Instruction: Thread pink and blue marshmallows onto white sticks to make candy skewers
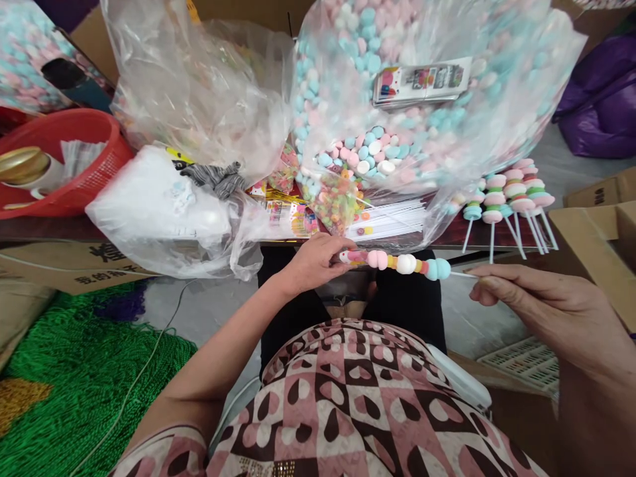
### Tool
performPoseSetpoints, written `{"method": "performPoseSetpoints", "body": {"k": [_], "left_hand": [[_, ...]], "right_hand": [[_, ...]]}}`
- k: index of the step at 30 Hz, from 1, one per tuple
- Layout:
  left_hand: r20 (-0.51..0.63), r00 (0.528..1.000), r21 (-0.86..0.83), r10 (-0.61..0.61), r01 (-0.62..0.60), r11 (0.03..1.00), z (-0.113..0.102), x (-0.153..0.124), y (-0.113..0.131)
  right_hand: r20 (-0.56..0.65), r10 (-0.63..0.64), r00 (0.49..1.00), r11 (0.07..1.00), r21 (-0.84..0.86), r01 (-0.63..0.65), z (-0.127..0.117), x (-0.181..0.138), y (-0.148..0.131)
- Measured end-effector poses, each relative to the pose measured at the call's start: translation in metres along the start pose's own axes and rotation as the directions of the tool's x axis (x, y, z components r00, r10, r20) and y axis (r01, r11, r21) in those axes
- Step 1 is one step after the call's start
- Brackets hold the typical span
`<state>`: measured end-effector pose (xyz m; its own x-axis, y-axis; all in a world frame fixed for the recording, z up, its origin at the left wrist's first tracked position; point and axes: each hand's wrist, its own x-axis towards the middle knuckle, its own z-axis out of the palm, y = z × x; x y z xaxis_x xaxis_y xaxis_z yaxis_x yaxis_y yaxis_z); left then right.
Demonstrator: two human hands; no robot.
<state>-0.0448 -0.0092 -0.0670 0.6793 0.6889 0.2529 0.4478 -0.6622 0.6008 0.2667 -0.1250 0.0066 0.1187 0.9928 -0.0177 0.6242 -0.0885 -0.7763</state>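
A marshmallow skewer (406, 264) lies nearly level between my hands, above my lap. Pink, white and blue marshmallows alternate on it with small yellow and orange candies. My left hand (318, 262) is closed on its left end, where a small pink and white piece, perhaps printed film, shows by the fingertips. At the other end, my right hand (527, 291) pinches the bare white stick (462, 274). Just beyond the skewer, white sticks (392, 218) lie in a bundle beside a bag of ring-shaped gummies (334, 202).
Finished skewers (521, 189) rest at the table's right edge. Behind are a large clear bag of marshmallows (422, 132) and a stack of printed wrappers (422, 82). On the left stand a red basket (94, 156) and a white plastic bag (159, 199). Cardboard boxes (596, 242) flank the table.
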Motion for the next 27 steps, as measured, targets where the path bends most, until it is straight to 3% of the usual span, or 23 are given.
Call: {"method": "performPoseSetpoints", "body": {"k": [16, 27], "left_hand": [[0.113, 0.993, 0.085, 0.021, -0.030, 0.996, 0.0028, 0.0040, 0.0070], [0.102, 0.991, 0.154, 0.085, -0.100, 0.983, 0.0029, 0.0020, 0.0074]], "right_hand": [[0.000, -0.098, 0.995, 0.991, 0.095, 0.097, -0.0021, -0.0035, 0.0020], [0.128, -0.017, 0.992, 0.997, 0.073, 0.008, 0.0024, 0.0002, -0.0005]]}}
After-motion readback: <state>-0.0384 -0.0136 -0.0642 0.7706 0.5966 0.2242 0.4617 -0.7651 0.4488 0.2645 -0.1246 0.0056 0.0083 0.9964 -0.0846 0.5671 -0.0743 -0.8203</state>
